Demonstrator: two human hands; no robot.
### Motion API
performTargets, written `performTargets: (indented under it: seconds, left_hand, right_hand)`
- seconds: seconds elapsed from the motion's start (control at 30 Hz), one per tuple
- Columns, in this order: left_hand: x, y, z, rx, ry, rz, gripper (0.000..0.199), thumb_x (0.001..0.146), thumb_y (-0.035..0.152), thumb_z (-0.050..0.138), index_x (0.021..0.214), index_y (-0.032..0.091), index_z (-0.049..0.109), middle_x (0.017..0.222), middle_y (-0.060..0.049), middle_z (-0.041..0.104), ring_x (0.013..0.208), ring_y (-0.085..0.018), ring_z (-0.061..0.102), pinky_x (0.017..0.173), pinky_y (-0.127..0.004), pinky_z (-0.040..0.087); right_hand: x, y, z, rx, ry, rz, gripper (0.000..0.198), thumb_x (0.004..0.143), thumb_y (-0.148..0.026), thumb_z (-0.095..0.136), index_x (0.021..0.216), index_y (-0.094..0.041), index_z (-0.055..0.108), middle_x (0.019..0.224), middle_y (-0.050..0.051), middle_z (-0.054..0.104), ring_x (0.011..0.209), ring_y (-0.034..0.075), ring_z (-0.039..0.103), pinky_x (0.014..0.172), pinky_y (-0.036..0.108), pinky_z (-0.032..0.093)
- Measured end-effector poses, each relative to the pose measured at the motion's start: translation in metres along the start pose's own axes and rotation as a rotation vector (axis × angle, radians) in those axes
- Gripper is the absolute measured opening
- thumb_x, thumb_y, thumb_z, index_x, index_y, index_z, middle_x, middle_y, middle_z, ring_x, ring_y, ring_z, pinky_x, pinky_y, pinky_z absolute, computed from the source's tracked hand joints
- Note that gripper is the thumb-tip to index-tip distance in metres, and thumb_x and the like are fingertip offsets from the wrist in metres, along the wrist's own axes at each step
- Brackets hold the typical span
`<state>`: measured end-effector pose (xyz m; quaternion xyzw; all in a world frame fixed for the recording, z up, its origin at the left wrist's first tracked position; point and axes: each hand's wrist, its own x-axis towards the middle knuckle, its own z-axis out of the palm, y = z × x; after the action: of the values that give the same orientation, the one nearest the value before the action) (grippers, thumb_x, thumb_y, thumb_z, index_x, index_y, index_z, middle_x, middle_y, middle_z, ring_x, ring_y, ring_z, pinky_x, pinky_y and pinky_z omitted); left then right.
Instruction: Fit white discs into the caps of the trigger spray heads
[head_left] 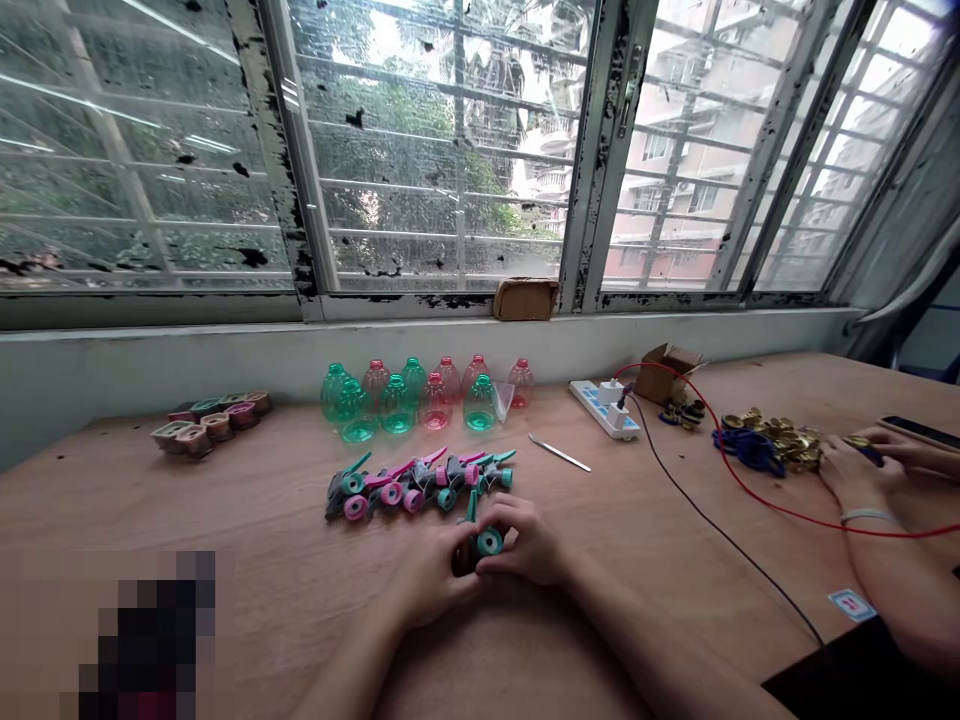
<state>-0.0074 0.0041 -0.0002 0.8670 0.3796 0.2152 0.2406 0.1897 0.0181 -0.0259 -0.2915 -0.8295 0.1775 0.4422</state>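
Near the middle of the table, both my hands are closed around one dark grey and teal spray trigger head (490,541). My left hand (433,578) grips its left side, and my right hand (531,545) has its fingers on the right side and top. A teal lever points up from it, and a round teal ring faces me. My fingers hide much of its body. Just beyond lies a row of similar trigger heads (412,500) in grey with pink and teal parts. Behind them stand several clear green bottles (397,408) and pink bottles (435,405).
To the right lie a thin metal tool (559,453), a white power strip (604,410), a cardboard box (664,374) and a red cable (739,483). Another person's hands (862,468) work beside gold and blue parts (780,443). Small coloured containers (217,427) sit at left.
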Motion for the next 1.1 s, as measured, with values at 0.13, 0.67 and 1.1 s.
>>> performTargets:
  seconds: [0.13,0.67,1.1]
  left_hand:
    - [0.001,0.002,0.002,0.029,0.013,0.016,0.024,0.075,0.034,0.063,0.094,0.019,0.065,0.074,0.001,0.062,0.063,-0.013,0.049,0.055,-0.022,0.031]
    - [-0.003,0.007,0.000,0.124,-0.019,-0.043,0.018,0.074,0.020,0.055,0.089,0.019,0.063,0.070,0.002,0.060,0.063,-0.013,0.051,0.057,-0.023,0.029]
    - [-0.002,0.005,0.001,0.103,-0.008,-0.026,0.015,0.076,0.022,0.054,0.088,0.020,0.063,0.069,0.002,0.060,0.062,-0.012,0.050,0.055,-0.022,0.029]
  right_hand:
    - [0.000,-0.002,0.002,-0.096,-0.027,-0.006,0.044,0.066,-0.057,0.074,0.085,-0.020,0.061,0.078,0.002,0.059,0.066,0.014,0.052,0.060,0.024,0.042]
    - [-0.019,0.086,-0.074,-0.769,0.298,0.773,0.048,0.083,-0.030,0.058,0.128,-0.013,0.055,0.120,0.012,0.060,0.109,0.027,0.050,0.094,0.033,0.036]
    - [-0.012,0.085,-0.064,-0.807,0.218,0.806,0.014,0.089,-0.025,0.052,0.092,-0.017,0.063,0.098,0.009,0.064,0.096,0.022,0.052,0.081,0.029,0.035]
